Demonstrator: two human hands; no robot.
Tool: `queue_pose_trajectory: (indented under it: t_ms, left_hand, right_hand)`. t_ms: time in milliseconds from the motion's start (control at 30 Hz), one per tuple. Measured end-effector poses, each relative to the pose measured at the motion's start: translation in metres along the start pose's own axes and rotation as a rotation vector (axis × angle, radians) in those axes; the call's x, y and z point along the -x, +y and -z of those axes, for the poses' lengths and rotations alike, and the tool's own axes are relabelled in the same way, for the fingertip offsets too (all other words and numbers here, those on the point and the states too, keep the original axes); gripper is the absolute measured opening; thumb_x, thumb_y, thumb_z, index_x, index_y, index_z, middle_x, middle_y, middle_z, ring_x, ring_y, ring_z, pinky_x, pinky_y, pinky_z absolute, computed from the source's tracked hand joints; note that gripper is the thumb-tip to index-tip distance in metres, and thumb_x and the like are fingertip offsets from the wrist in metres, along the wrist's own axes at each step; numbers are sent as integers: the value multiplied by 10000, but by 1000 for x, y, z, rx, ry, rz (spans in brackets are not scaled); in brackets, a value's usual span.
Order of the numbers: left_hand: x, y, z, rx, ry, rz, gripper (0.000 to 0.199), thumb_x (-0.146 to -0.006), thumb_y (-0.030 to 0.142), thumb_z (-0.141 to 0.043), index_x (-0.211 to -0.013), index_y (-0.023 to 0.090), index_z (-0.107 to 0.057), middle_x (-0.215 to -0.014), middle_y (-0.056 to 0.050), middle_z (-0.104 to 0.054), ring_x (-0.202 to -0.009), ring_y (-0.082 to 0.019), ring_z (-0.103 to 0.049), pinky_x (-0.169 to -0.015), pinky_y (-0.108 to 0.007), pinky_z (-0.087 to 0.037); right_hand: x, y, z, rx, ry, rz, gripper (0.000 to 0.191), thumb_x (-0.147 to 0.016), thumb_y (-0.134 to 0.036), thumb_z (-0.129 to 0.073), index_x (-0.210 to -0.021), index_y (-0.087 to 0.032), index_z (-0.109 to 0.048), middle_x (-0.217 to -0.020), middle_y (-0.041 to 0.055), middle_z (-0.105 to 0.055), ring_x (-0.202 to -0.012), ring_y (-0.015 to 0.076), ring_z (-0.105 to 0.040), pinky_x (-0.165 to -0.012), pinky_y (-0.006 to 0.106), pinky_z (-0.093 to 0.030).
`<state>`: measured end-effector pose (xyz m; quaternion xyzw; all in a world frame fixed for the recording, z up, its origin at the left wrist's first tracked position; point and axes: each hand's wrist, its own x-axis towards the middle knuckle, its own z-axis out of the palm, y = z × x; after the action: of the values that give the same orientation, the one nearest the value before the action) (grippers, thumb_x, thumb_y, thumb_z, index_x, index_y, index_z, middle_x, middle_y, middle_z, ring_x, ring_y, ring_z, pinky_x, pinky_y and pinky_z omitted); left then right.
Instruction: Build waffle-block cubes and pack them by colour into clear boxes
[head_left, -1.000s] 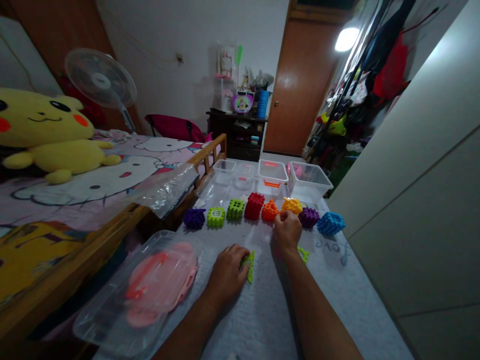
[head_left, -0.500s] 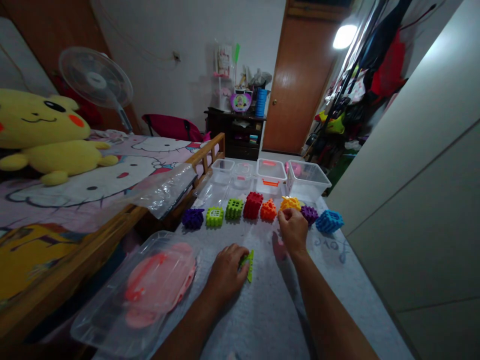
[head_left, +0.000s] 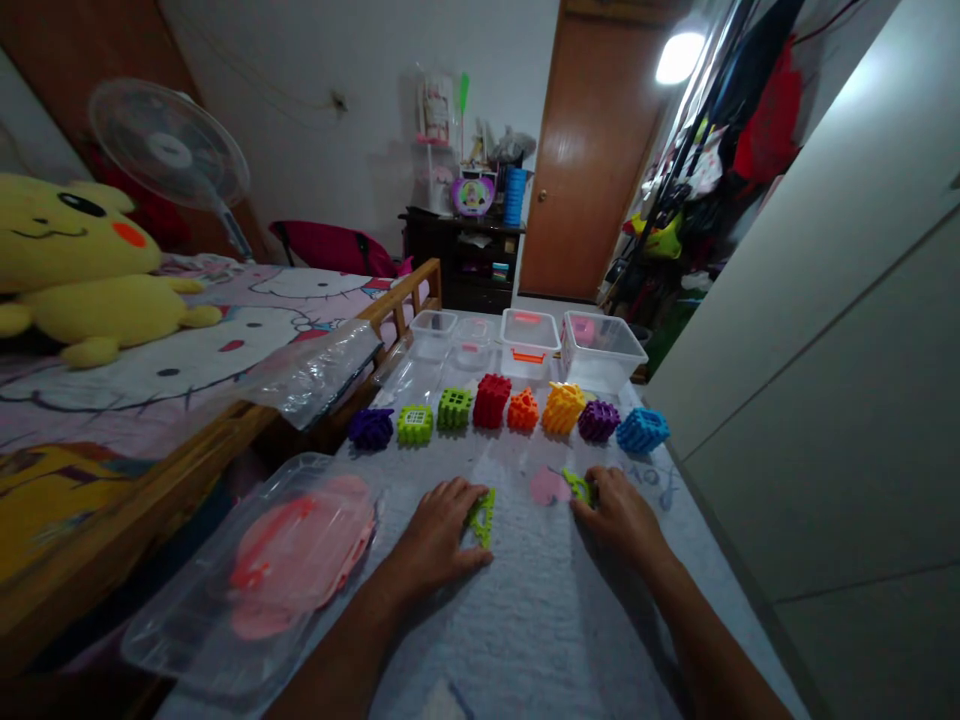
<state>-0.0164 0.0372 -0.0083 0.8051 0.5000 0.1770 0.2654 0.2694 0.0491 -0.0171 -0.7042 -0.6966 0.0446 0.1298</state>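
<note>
My left hand (head_left: 439,530) rests on the cloth-covered table, its thumb and fingers around a lime-green, notched plastic building piece (head_left: 486,518) standing on edge. To the right, my right hand (head_left: 621,515) grips another green notched building piece (head_left: 577,487) near a pink printed patch on the cloth. The two pieces are apart. Beyond both hands runs a row of interlocking blocks in stacks: dark purple (head_left: 371,428), green (head_left: 454,409), red (head_left: 492,401), orange (head_left: 523,410), yellow (head_left: 563,409), purple (head_left: 599,421) and blue (head_left: 643,430).
Clear plastic boxes (head_left: 604,345) stand at the table's far end. A transparent lid (head_left: 202,620) over pink-red lids (head_left: 300,560) lies at the left edge. A wooden bed rail (head_left: 210,450) borders the left side; a white cabinet (head_left: 810,380) borders the right.
My right hand has moved from the yellow blocks back toward me and now holds a green piece. My left hand stays by its green piece, with its fingers slightly wider. The view shifted slightly.
</note>
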Motion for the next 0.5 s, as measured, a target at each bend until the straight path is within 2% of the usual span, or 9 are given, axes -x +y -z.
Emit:
queue_pose_trajectory:
  t_ms: [100,233,367,500]
  left_hand:
    - [0,3,0,19,3,-10,612,-689,285,-721,-1265,205,-530,-1207,-94,-581,-1147,-266,-509,-1019,-412,-375]
    - [-1,3,-2,29,34,-19,587,-707,280,-701,-1264,212,-528,-1213,-94,-580,-1148,-266,-502,-1022,-418,-377]
    - [-1,1,-3,40,48,-24,531,-741,242,-671,-1254,210,-535,-1208,-87,-587,-1138,-252,-503,-1019,-405,-377]
    - [-1,1,-3,49,45,-25,397,-801,175,-597,-1196,219,-577,-1157,-71,-606,-1110,-225,-524,-993,-369,-395]
  right_hand:
    - [2,-11,-7,-90,16,33,240,-786,-231,-576,-1017,-177,-616,-949,75,-598,-797,199,-596,-681,283,-424]
    - [4,-26,-9,-335,23,222,432,-719,-79,-502,-1129,-185,-588,-1025,74,-589,-936,205,-580,-852,324,-457]
    - [8,-36,-9,-462,-7,377,457,-746,-48,-457,-1161,-193,-583,-1117,92,-606,-1085,237,-524,-980,411,-409]
    - [10,-35,-11,-415,-18,392,436,-786,-56,-455,-1181,-187,-586,-1164,110,-609,-1103,247,-506,-976,428,-400]
